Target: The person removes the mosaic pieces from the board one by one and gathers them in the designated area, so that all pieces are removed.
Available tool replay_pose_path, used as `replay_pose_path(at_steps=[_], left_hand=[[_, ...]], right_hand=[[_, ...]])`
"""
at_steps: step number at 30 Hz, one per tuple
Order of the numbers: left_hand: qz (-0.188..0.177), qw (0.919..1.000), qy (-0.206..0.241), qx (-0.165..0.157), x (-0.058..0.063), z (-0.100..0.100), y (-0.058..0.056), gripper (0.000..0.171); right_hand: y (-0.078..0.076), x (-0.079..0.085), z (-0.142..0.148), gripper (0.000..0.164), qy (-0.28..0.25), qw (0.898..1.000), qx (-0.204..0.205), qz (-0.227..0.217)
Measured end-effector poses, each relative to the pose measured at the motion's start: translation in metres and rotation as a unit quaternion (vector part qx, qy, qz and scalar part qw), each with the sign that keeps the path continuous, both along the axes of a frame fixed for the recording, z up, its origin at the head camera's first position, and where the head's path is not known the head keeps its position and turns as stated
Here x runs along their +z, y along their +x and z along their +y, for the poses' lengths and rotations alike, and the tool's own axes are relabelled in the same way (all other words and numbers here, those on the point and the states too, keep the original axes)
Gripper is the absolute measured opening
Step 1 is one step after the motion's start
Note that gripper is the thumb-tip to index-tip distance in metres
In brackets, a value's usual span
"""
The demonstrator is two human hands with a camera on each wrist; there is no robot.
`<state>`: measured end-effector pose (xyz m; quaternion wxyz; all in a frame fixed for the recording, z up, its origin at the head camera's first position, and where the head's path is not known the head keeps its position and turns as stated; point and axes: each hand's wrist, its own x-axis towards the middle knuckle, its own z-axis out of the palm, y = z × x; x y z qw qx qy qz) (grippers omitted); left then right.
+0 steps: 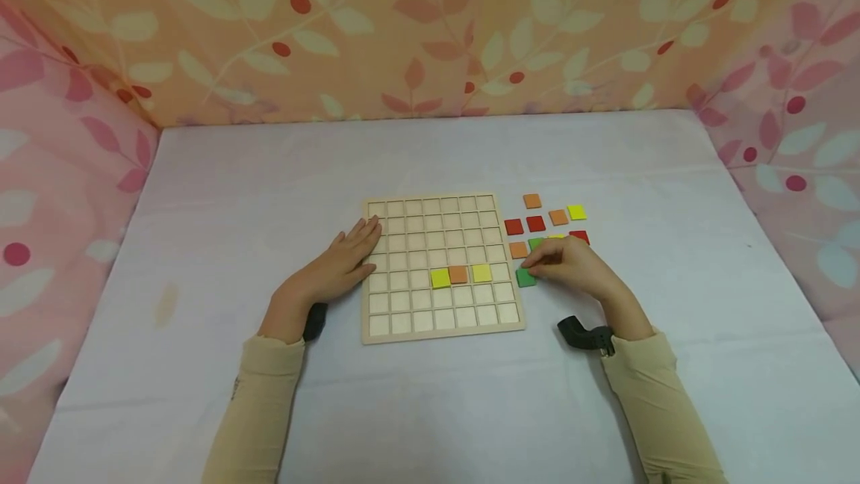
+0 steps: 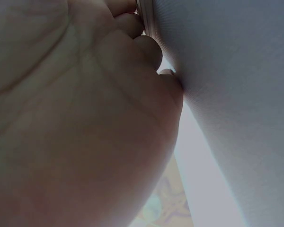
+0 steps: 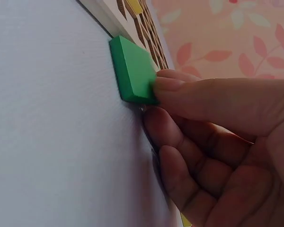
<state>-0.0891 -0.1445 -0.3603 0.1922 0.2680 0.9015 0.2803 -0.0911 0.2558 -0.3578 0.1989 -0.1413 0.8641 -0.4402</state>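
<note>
A pale wooden board (image 1: 416, 261) with a grid of square recesses lies on the table. Two yellow tiles (image 1: 481, 272) and an orange tile (image 1: 457, 275) sit on its lower rows. My left hand (image 1: 332, 267) rests with fingers extended over the board's left edge; its palm (image 2: 85, 118) fills much of the left wrist view. Just off the board's right edge, my right hand (image 1: 571, 267) pinches a green square tile (image 3: 132, 71) at one side with thumb and fingertips. The other fingers of that hand are curled beneath.
Right of the board lie several loose tiles, among them red tiles (image 1: 513, 227), orange tiles (image 1: 532, 201) and a yellow tile (image 1: 576, 212). Some are partly hidden behind my right hand. White cloth (image 1: 430, 409) covers the table, and floral curtains (image 1: 430, 28) stand behind and at both sides.
</note>
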Motion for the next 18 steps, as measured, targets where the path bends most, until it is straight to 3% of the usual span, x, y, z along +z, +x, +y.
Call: replay_pose_path(at_steps=[11,18], left_hand=[[0.006,1.0,-0.001,-0.001,-0.002,0.0,-0.001,0.064],[0.002,1.0,0.004,-0.001,-0.001,0.0,0.0,0.064]], right_hand=[[0.003,0.004,-0.002,0.011,0.015,1.0,-0.003,0.023],[0.011,0.025,-0.006,0.011,0.004,0.997,-0.01,0.071]])
